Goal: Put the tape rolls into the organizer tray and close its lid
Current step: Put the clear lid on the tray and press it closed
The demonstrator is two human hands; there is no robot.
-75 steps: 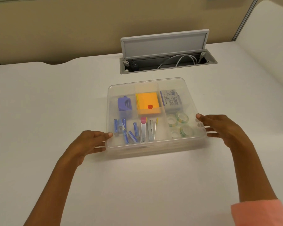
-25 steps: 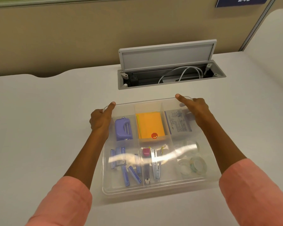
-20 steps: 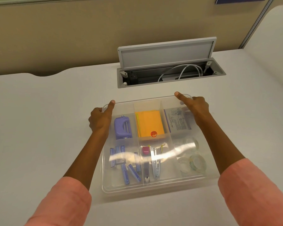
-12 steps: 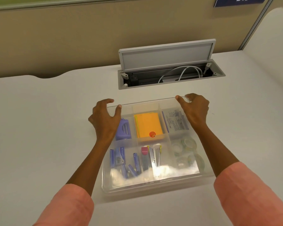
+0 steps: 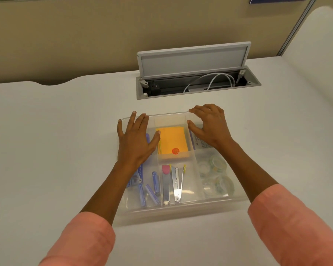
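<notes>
A clear plastic organizer tray (image 5: 181, 212) sat on the white desk (image 5: 46, 150), and its transparent lid (image 5: 190, 191) lay flat over the compartments. The tape rolls (image 5: 216, 176) were inside, in the near right compartment, clear rolls with a green and yellow pattern, seen through the lid.

The left hand (image 5: 136, 140) lay palm down on the far left part of the lid, fingers spread and straight, their tips reaching the far edge of the tray. It gripped nothing. The right hand (image 5: 210, 125) rested on the far right part of the lid with its fingers apart and slightly bent, the fingertips curling near the far rim and the thumb pointing inward; it too closed on nothing. Both forearms stretched over the tray from salmon-pink sleeves (image 5: 81, 240).

Between the hands, an orange pad of sticky notes (image 5: 172, 143) with a red dot filled the far middle compartment. A white printed box (image 5: 197, 144) showed partly under the right wrist. The near middle compartment held metal staple removers (image 5: 172, 184), one with a pink end, and the near left one held small blue packs (image 5: 152, 189).

Beyond the tray, a grey cable hatch (image 5: 192, 62) stood open in the desk, white cables (image 5: 211, 81) coiled inside.
</notes>
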